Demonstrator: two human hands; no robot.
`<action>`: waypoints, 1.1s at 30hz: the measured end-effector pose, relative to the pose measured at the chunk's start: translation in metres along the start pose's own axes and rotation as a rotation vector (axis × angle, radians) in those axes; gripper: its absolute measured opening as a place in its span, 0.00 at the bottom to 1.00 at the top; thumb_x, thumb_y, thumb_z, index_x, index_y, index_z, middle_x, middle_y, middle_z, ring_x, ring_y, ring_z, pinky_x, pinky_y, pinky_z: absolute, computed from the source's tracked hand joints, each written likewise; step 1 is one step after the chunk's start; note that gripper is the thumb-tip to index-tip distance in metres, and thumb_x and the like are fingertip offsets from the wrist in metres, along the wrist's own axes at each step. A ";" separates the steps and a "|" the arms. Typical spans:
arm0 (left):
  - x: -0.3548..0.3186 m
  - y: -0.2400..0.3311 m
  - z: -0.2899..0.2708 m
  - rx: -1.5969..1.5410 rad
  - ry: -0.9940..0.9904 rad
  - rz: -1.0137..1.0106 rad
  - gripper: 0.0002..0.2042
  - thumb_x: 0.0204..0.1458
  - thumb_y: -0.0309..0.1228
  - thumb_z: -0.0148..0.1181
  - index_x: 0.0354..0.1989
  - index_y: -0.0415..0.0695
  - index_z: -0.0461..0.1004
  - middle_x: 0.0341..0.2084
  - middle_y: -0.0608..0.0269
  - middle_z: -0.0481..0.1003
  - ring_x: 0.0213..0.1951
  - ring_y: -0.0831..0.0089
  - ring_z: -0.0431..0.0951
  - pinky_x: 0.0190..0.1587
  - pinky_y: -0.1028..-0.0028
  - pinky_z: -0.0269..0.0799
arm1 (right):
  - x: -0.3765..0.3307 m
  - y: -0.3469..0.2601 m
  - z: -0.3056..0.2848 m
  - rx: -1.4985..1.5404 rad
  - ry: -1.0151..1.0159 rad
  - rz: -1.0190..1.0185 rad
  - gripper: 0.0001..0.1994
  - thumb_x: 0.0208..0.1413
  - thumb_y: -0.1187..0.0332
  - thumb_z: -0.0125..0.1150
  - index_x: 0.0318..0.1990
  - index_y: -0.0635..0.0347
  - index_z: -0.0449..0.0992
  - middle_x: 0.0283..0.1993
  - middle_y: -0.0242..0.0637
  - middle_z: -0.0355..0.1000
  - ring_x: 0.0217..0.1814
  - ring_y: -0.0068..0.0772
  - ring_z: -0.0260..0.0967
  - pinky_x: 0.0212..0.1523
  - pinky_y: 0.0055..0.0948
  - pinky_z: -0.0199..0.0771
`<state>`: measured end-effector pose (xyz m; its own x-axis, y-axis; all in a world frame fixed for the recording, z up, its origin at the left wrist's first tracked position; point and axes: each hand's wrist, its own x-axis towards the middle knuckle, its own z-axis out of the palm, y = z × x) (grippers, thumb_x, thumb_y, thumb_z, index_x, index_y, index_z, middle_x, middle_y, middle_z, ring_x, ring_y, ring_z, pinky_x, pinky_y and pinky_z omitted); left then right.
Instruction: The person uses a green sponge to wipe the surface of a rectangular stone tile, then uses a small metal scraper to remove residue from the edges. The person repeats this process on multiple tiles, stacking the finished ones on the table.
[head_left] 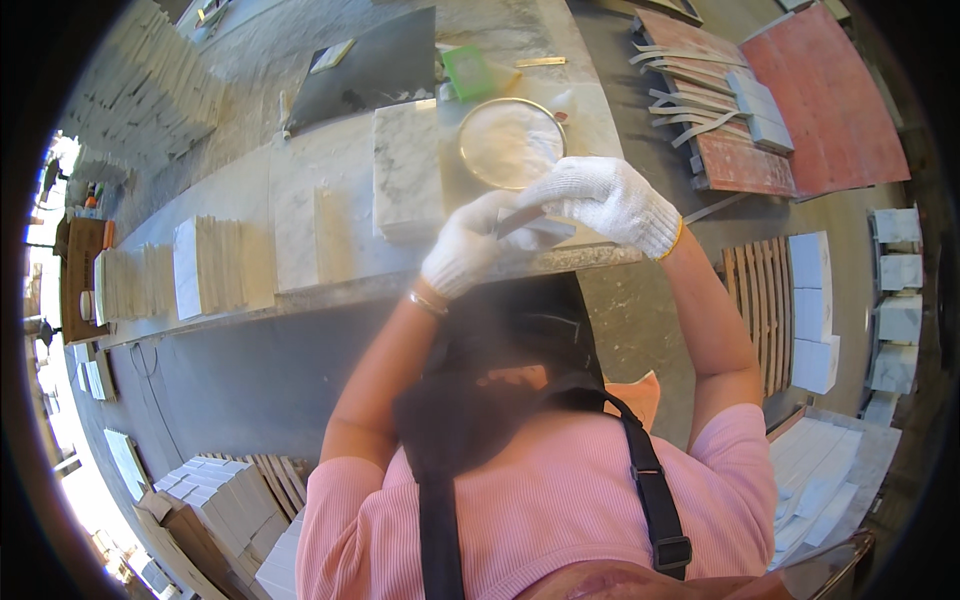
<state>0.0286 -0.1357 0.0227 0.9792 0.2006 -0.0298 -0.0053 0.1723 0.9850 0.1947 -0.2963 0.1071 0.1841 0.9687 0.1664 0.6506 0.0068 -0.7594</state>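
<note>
My left hand, in a white knit glove, is closed on the near-left end of a thin grey-edged stone tile. My right hand, gloved the same way, curls over the tile's other end from above. The tile is tilted and held just above the front edge of the work table. Right behind my hands sits a round, gold-rimmed pan with white powder in it. To its left stands a stack of grey-veined marble tiles. My fingertips are partly hidden behind the tile and blurred.
A green plastic box and a black sheet lie farther back. More tile stacks line the table's left. Right of the table are a red platform with pale straps, and a slatted pallet beside white blocks.
</note>
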 end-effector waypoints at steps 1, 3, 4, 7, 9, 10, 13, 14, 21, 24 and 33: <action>0.000 0.000 0.000 0.100 0.022 0.020 0.19 0.56 0.28 0.69 0.56 0.40 0.77 0.47 0.68 0.80 0.47 0.82 0.76 0.51 0.77 0.73 | 0.004 0.001 0.001 -0.006 -0.023 -0.025 0.13 0.58 0.75 0.65 0.50 0.55 0.85 0.45 0.39 0.82 0.46 0.38 0.79 0.52 0.32 0.78; 0.000 0.002 0.000 0.221 0.032 0.143 0.17 0.56 0.24 0.69 0.54 0.39 0.78 0.45 0.65 0.81 0.45 0.79 0.79 0.51 0.76 0.75 | 0.009 0.003 0.001 -0.002 -0.068 -0.039 0.13 0.58 0.73 0.65 0.50 0.54 0.85 0.44 0.39 0.82 0.45 0.40 0.79 0.50 0.33 0.78; 0.001 0.003 -0.001 0.290 0.049 0.147 0.16 0.56 0.22 0.69 0.53 0.38 0.79 0.44 0.63 0.82 0.45 0.78 0.80 0.51 0.76 0.76 | 0.011 0.003 0.001 0.003 -0.088 -0.043 0.13 0.59 0.73 0.65 0.50 0.53 0.85 0.44 0.39 0.82 0.45 0.40 0.79 0.49 0.33 0.78; 0.004 0.004 0.002 0.061 0.034 -0.131 0.13 0.54 0.17 0.66 0.48 0.38 0.82 0.44 0.62 0.82 0.46 0.76 0.80 0.51 0.75 0.77 | 0.008 0.003 -0.002 0.089 -0.084 -0.085 0.14 0.56 0.79 0.65 0.49 0.58 0.86 0.43 0.39 0.82 0.45 0.36 0.79 0.50 0.32 0.78; 0.004 0.003 0.003 0.027 0.024 -0.081 0.10 0.53 0.17 0.66 0.44 0.37 0.82 0.43 0.64 0.81 0.45 0.77 0.79 0.49 0.75 0.75 | -0.001 0.001 -0.007 0.060 -0.099 -0.063 0.15 0.55 0.81 0.64 0.49 0.58 0.86 0.41 0.38 0.81 0.43 0.36 0.79 0.49 0.32 0.79; 0.004 0.002 0.003 0.000 0.014 -0.038 0.09 0.53 0.18 0.66 0.42 0.37 0.82 0.42 0.64 0.81 0.44 0.77 0.78 0.48 0.75 0.74 | -0.006 -0.001 -0.009 0.062 -0.099 -0.047 0.16 0.54 0.82 0.63 0.49 0.58 0.86 0.40 0.38 0.81 0.43 0.36 0.79 0.48 0.32 0.79; 0.004 -0.003 0.004 0.004 0.019 0.111 0.04 0.53 0.18 0.66 0.36 0.37 0.82 0.41 0.64 0.81 0.43 0.74 0.79 0.47 0.74 0.74 | -0.017 -0.005 -0.011 0.057 -0.087 0.011 0.18 0.53 0.85 0.63 0.49 0.58 0.85 0.38 0.38 0.79 0.41 0.36 0.80 0.46 0.32 0.80; 0.004 -0.005 0.004 -0.021 0.013 0.113 0.04 0.53 0.18 0.66 0.36 0.38 0.82 0.41 0.64 0.81 0.43 0.74 0.79 0.48 0.74 0.74 | -0.018 -0.005 -0.011 0.054 -0.087 0.012 0.18 0.53 0.85 0.62 0.49 0.58 0.85 0.37 0.38 0.79 0.41 0.36 0.80 0.46 0.32 0.80; 0.004 -0.012 0.001 0.035 -0.008 0.171 0.07 0.52 0.16 0.65 0.37 0.38 0.83 0.42 0.62 0.81 0.46 0.72 0.79 0.50 0.74 0.75 | -0.022 -0.009 -0.008 0.130 -0.072 0.079 0.18 0.55 0.85 0.62 0.51 0.58 0.85 0.38 0.40 0.79 0.41 0.36 0.79 0.45 0.31 0.79; 0.005 -0.014 0.000 0.027 -0.016 0.155 0.09 0.49 0.13 0.65 0.38 0.38 0.83 0.43 0.62 0.81 0.47 0.71 0.79 0.52 0.73 0.75 | -0.025 -0.016 -0.007 0.060 -0.060 0.120 0.17 0.55 0.84 0.62 0.51 0.59 0.85 0.39 0.40 0.79 0.41 0.36 0.79 0.47 0.32 0.78; 0.008 0.014 0.008 0.079 0.052 -0.157 0.07 0.54 0.19 0.70 0.40 0.39 0.82 0.41 0.66 0.82 0.41 0.80 0.80 0.48 0.74 0.78 | -0.014 -0.021 -0.007 0.020 -0.064 0.165 0.17 0.57 0.80 0.57 0.50 0.57 0.85 0.42 0.40 0.82 0.44 0.36 0.80 0.49 0.31 0.77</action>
<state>0.0378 -0.1392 0.0378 0.9549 0.2273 -0.1913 0.1651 0.1292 0.9778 0.1837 -0.3117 0.1257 0.2393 0.9709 -0.0015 0.6005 -0.1493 -0.7856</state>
